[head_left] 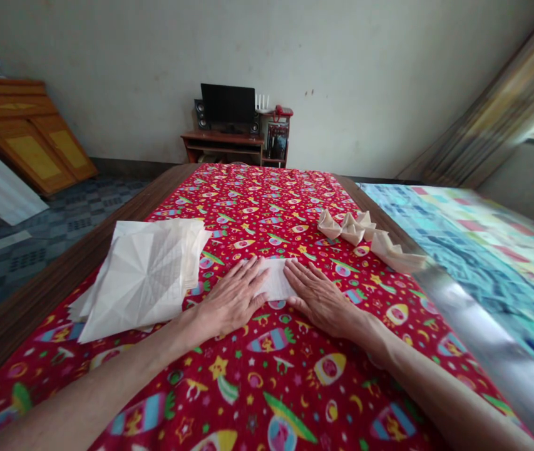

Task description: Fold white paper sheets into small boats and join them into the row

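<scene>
l. hand [237, 291] & r. hand [322, 298]: both flat, palms down, fingers extended; grip relaxed, nothing clasped. folded paper [277, 280] lies btwn them on red cloth [267, 369], l. & r. ends under fingers of resp. hand. stack of creased sheets [147, 275]: l. of l. hand. folded paper shapes [352, 232]: grouped r. of & beyond r. hand. monitor [228, 104] stands on desk [222, 141], far end.

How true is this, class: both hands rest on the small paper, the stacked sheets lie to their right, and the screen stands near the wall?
Not quite: the head view shows the sheets to the left of the left hand and right hand, which do rest on the small paper; the screen stands near the wall.
</scene>
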Demonstrator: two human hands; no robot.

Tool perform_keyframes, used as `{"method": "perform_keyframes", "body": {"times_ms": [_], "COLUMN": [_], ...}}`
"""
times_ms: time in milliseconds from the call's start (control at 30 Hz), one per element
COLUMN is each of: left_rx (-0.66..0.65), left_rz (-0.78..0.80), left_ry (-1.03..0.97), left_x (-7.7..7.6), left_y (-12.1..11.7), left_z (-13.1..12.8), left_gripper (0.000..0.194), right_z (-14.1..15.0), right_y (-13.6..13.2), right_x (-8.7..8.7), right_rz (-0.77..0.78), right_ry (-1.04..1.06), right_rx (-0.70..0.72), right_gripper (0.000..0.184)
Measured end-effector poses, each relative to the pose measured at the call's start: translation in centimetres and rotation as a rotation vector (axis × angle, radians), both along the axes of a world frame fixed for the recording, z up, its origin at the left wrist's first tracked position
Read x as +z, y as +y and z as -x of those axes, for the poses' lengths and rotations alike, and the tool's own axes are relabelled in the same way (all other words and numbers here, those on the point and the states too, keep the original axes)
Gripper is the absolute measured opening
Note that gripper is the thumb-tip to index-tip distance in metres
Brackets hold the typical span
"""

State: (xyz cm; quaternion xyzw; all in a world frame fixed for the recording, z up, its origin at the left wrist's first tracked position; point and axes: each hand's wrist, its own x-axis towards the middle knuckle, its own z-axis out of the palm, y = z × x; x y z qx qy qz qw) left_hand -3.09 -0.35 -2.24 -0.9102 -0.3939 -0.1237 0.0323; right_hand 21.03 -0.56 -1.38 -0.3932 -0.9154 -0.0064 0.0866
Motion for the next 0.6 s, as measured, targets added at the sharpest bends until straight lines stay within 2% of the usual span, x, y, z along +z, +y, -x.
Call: {"method": "perform_keyframes", "body": {"times_ms": [100, 200, 267, 400, 600], "left_rx": [0.025, 0.029, 0.047, 0.066, 0.091], "left_rz": [-0.03, -0.053, -0.054, -0.028, -0.02], "left_ry": [0.014, 0.017, 0.019, 0.046, 0.078], "left_x": [-0.2, -0.2, -0.1, 0.4, 0.4], "left_y": [-0.1, -0.3, -0.5, -0.8, -1.2], "left_z": [0.0, -0.3, -0.4, 0.0, 2.0], "left_gripper": [0.052, 0.049, 0.049, 0.051, 0.053], "right_z": [0.4, 1.6, 2.2, 1.7, -1.6], "right_y": [-1.4, -2.9, -3.7, -4.2, -4.8], "right_x": [-0.2, -0.1, 0.2, 0.9, 0.5], "right_rz": [0.002, 0.055, 0.089, 0.122, 0.031], "right_ry": [0.013, 0.016, 0.022, 0.015, 0.006], "right_rx": [0.022, 0.153, 0.18, 0.132, 0.041], "right_gripper": [0.061, 0.068, 0.069, 0.063, 0.059]}}
